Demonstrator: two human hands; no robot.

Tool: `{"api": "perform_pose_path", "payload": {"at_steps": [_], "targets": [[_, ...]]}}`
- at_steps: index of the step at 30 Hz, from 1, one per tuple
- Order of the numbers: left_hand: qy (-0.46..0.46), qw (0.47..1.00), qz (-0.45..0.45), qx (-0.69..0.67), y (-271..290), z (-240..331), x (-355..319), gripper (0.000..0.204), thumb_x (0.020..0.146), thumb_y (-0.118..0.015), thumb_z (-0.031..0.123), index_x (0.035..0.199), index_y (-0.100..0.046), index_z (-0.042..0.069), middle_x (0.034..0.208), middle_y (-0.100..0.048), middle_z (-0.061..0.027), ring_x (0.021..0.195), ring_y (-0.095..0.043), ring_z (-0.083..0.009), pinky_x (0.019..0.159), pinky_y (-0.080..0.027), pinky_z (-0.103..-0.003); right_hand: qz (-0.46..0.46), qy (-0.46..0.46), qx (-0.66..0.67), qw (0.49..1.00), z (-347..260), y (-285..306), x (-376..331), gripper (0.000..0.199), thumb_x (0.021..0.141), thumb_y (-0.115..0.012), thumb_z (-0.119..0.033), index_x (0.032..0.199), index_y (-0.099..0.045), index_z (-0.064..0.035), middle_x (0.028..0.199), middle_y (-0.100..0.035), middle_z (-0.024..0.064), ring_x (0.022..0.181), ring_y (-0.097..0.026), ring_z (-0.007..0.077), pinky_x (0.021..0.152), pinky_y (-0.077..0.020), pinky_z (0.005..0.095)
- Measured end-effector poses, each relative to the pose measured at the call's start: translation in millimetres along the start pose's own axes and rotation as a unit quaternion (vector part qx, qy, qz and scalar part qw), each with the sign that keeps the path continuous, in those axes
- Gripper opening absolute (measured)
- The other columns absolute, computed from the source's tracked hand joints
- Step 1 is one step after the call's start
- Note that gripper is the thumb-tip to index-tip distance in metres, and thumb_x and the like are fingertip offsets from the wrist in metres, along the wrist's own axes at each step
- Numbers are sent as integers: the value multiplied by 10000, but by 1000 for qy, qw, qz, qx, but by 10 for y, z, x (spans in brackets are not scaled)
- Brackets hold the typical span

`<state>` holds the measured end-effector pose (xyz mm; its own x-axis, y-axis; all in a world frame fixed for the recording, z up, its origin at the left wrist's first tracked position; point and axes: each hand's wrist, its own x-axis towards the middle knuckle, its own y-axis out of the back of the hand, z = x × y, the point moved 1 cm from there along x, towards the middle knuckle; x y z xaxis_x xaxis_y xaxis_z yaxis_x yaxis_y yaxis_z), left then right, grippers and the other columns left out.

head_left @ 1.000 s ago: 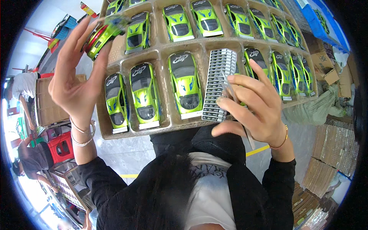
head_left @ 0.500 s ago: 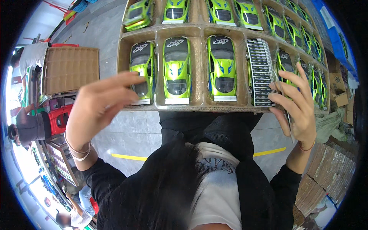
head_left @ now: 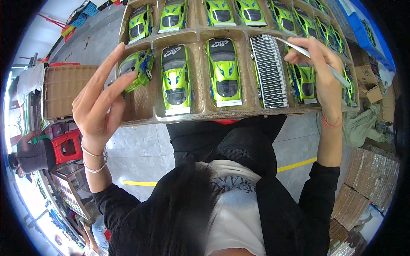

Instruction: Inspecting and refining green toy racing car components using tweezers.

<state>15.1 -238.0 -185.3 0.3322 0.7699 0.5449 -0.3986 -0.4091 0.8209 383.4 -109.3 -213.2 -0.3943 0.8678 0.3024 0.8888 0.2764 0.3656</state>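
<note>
My left hand (head_left: 100, 91) grips a green toy car (head_left: 139, 70) with a black hood by its near end. The car is lifted and tilted over the front left compartment of the brown cardboard tray (head_left: 141, 104). My right hand (head_left: 318, 64) is closed on slim, pale tweezers (head_left: 299, 49), their tip at the upper right corner of a striped label sheet (head_left: 270, 70). That sheet lies over another green car in the front row. Two more green toy cars, one (head_left: 176, 81) beside the other (head_left: 224, 72), sit upright between the hands.
Behind the front row, further compartments hold several green cars (head_left: 171, 17). Stacked flat cardboard (head_left: 371, 175) and an open carton (head_left: 369, 83) are at the right. Left of me are an upright brown tray (head_left: 66, 94), a red stool (head_left: 68, 145) and several people.
My left hand has taken hold of the leftmost front car and raised it, tilting it. My right hand has moved up to the label sheet's far corner with the tweezers. The tray appears shifted left.
</note>
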Motion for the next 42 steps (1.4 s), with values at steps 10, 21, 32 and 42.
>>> {"api": "perform_pose_path", "payload": {"at_steps": [10,21,32,42], "targets": [[15,980,198,9,-117,125,647,288,829,-745,-38,1113,-702,-26,1030,-731,-115,898,-692,-136,793,-570,-263,-48,-108,61,991,252,190,252,448,1018,-502,-379,973,-706,17,821,-714,101,723,-678,130,660,-517,222],[-108,946,128,-277,-1026,532,1976,252,792,-762,-11,1037,-713,-47,892,-739,-149,756,-715,-127,690,-601,-232,-46,-129,78,987,471,336,342,429,1027,-491,-334,948,-700,32,783,-707,107,702,-668,136,650,-515,233],[-3,975,45,-216,-1062,823,1911,277,754,-806,27,1003,-709,-46,873,-734,-163,761,-728,-173,665,-578,-249,-46,-129,83,987,610,345,483,420,1026,-489,-327,955,-693,34,782,-706,116,700,-665,135,662,-510,237],[19,971,54,-232,-1039,720,1814,293,744,-810,27,1009,-705,-40,864,-736,-159,744,-736,-194,649,-581,-255,-46,-103,60,992,647,264,493,384,1030,-493,-283,941,-682,39,767,-692,98,691,-637,119,671,-508,238]]}}
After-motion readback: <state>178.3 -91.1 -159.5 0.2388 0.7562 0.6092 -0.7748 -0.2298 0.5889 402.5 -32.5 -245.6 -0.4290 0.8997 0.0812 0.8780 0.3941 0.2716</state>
